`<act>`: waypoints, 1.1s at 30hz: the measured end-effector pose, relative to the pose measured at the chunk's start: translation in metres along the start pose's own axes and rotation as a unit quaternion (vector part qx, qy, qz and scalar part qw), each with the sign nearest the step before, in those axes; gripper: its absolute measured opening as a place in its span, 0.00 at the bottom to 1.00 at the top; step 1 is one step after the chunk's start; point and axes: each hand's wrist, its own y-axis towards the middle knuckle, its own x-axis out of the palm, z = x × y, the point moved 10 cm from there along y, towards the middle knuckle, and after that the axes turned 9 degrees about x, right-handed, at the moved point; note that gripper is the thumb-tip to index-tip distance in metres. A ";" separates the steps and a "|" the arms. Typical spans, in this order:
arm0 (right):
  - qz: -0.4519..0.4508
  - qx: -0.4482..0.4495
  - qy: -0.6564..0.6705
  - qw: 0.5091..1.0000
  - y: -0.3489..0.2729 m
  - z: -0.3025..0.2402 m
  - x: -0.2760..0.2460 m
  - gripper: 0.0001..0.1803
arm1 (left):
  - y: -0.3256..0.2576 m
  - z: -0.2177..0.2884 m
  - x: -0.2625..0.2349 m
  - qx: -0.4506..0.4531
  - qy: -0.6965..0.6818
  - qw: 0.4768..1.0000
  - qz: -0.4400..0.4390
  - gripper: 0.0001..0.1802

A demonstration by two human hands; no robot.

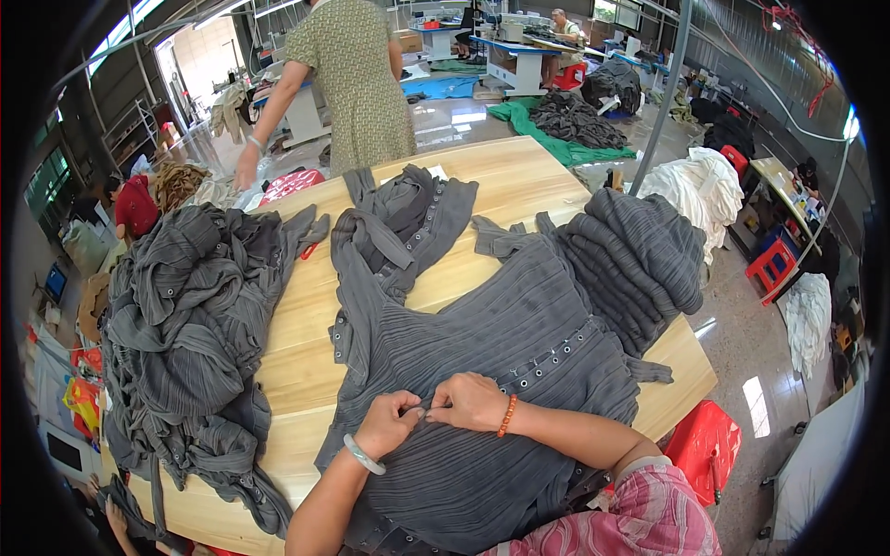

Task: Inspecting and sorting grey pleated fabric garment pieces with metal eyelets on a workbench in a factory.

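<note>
A dark grey ribbed garment point(464, 324) lies spread over the wooden table, with a row of small round fastenings point(547, 366) along its placket. Above its middle, my left hand point(387, 423) and my right hand point(470, 402) meet fingertip to fingertip, both pinched. What they hold between the fingertips is too small to make out; the ribbed cloth lies right beneath. A pale bangle circles my left wrist, and orange beads circle my right. A sleeve and another bunched grey garment point(399, 222) lie beyond, toward the far edge.
A tangled heap of grey garments point(185, 315) covers the table's left side. Folded grey garments point(635, 259) are stacked at the right. A person in a patterned dress point(357, 83) stands past the table's far edge. A metal pole point(663, 102) rises behind the stack. A red bag point(700, 449) sits below right.
</note>
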 end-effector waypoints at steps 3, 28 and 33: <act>-0.016 0.011 -0.012 1.000 0.000 -0.002 0.000 0.15 | -0.002 0.000 -0.001 -0.008 0.006 1.000 -0.008 0.10; 0.061 -0.054 -0.052 0.995 -0.020 0.006 -0.027 0.13 | 0.028 0.026 0.024 -0.035 0.236 0.966 -0.099 0.14; 0.007 -0.012 -0.031 0.999 -0.016 0.013 -0.020 0.13 | 0.025 0.019 0.025 -0.071 0.174 0.976 -0.107 0.15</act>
